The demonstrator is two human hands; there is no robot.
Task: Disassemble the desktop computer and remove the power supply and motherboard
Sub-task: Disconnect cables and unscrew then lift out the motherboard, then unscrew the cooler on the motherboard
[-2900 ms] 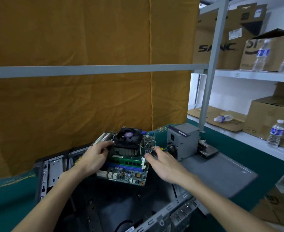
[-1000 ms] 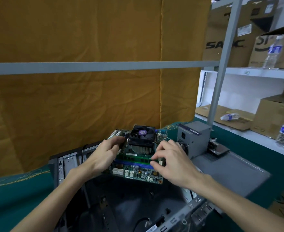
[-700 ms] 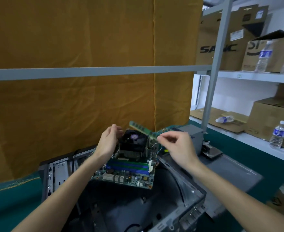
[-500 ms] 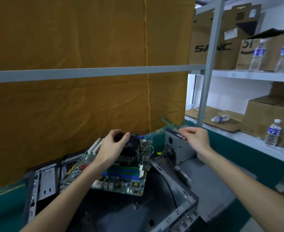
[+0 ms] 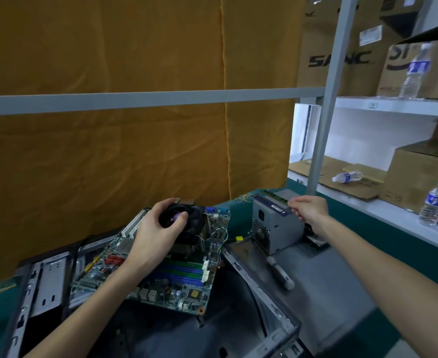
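The green motherboard [image 5: 176, 280] lies tilted over the open black computer case [image 5: 269, 306]. My left hand [image 5: 153, 239] grips the black cooler fan [image 5: 192, 223] on top of the board. The grey power supply [image 5: 272, 233] stands outside the case on the grey side panel [image 5: 336, 285]. My right hand [image 5: 308, 208] is above the supply's top, with its fingers pinched on the end of a green memory stick [image 5: 276, 197] that rests there.
A screwdriver [image 5: 281, 273] lies on the side panel. A drive [image 5: 314, 240] sits behind the power supply. A grey shelf post [image 5: 323, 130] rises just behind my right hand. Cardboard boxes and water bottles [image 5: 434, 202] fill the shelves at right; an orange cloth [image 5: 135, 156] hangs behind.
My right hand pulled a memory stick out of the motherboard and carried it right, onto the power supply. My left hand moved from the board's edge onto the cooler fan.
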